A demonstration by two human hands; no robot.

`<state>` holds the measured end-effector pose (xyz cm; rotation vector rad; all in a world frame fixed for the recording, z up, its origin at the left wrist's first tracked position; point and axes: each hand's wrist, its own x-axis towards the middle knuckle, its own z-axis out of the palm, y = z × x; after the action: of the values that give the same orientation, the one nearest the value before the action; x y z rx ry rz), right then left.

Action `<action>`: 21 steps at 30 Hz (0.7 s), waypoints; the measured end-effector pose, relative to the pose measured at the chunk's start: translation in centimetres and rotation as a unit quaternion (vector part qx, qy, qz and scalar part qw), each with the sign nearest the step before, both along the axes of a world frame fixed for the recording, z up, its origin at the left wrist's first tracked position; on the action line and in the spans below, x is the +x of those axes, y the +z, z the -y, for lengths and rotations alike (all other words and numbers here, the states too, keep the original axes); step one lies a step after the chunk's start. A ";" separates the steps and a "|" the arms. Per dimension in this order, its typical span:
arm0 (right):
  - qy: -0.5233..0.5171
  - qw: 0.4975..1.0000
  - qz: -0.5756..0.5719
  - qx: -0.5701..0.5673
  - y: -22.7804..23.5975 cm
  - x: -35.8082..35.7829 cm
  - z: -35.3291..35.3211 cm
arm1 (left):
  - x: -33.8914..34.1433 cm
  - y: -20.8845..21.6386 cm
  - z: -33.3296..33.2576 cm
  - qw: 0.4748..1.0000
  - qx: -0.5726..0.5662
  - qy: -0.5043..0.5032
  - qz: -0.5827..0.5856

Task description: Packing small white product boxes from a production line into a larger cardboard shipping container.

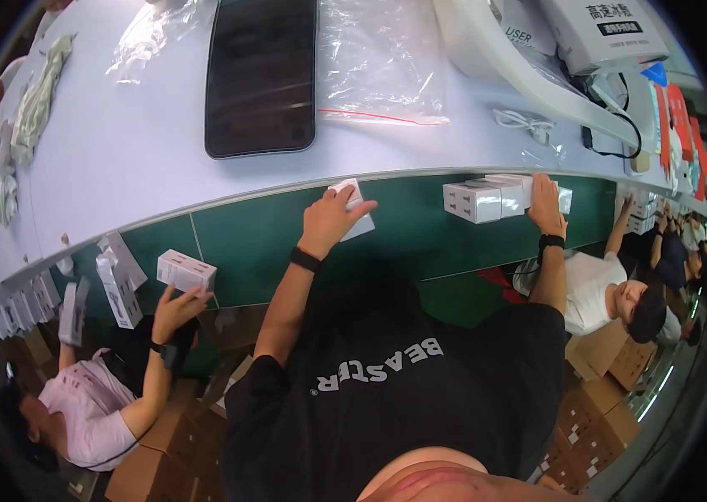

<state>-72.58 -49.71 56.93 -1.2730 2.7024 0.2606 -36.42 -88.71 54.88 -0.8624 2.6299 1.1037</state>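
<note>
My left hand (333, 220) is closed over a small white box (359, 227) on the green belt (261, 234), its thumb lying across the box. To the right, three or so similar white boxes (477, 203) stand side by side in a row on the belt. My right hand (547, 207) grips the right end of that row, its fingers over the top of a box; its fingertips are partly hard to make out. Each of my wrists has a black band.
Beyond the belt, a white tabletop (136, 125) holds a black phone (261, 79), a clear plastic bag (383, 58), a coiled white cable (524, 124) and a larger white box (609, 33). At left a co-worker (94, 402) handles white boxes; another person (600, 284) sits at right. Cardboard boxes (153, 456) stand behind.
</note>
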 end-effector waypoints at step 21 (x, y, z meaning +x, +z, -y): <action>0.105 0.987 0.069 -0.104 -2.4 1.1 1.3 | 8.4 -1.3 7.4 0.944 0.031 0.292 -0.151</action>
<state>-71.47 -51.05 54.55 -1.5734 2.5326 -0.0880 -28.05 -96.12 53.58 -1.6471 2.6111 1.5501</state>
